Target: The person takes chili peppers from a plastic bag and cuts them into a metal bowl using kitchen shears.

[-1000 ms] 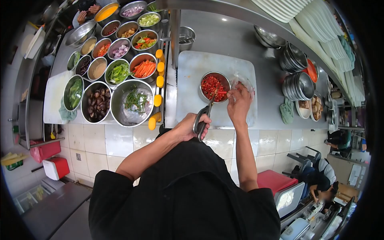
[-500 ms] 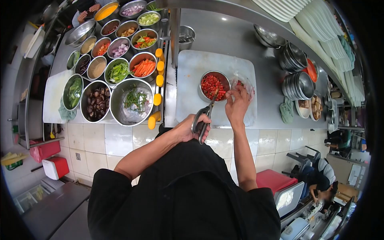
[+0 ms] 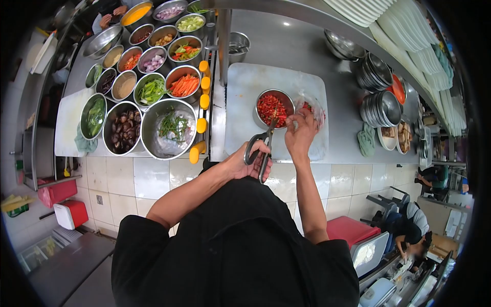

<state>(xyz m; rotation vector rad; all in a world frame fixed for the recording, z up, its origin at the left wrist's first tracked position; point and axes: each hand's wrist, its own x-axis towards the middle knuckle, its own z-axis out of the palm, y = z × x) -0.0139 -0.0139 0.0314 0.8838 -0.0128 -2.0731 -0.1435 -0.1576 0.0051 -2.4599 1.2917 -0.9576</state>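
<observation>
- Steel counter [image 3: 286, 46] stretches across the kitchen, with the work happening near its front edge.
- Over on the left, loads of metal tubs [image 3: 149, 123] hold prepped stuff: carrots, mushrooms, chopped greens.
- White cutting board [image 3: 245, 92] sits in front of the person, lying flat on the counter.
- Left hand [image 3: 251, 159] is wrapped around the scissors [image 3: 269, 135], and the handles are spread wider now than half a second ago. I read that as being between snips rather than mid-cut.
- Right hand [image 3: 302, 134] has its fingertips pinched close together, just off the bowl's right rim. They've crept a touch left, toward the blades, so the cutting spot is basically unchanged.
- Clear plastic bag [image 3: 318, 108] lies right beside that hand, red bits inside.
- Metal bowl [image 3: 259, 121] on the board is well stocked with chopped chilli [image 3: 270, 106].
- Red chilli [image 3: 281, 122] seems pinched at those fingertips, though it's tiny and half hidden.
</observation>
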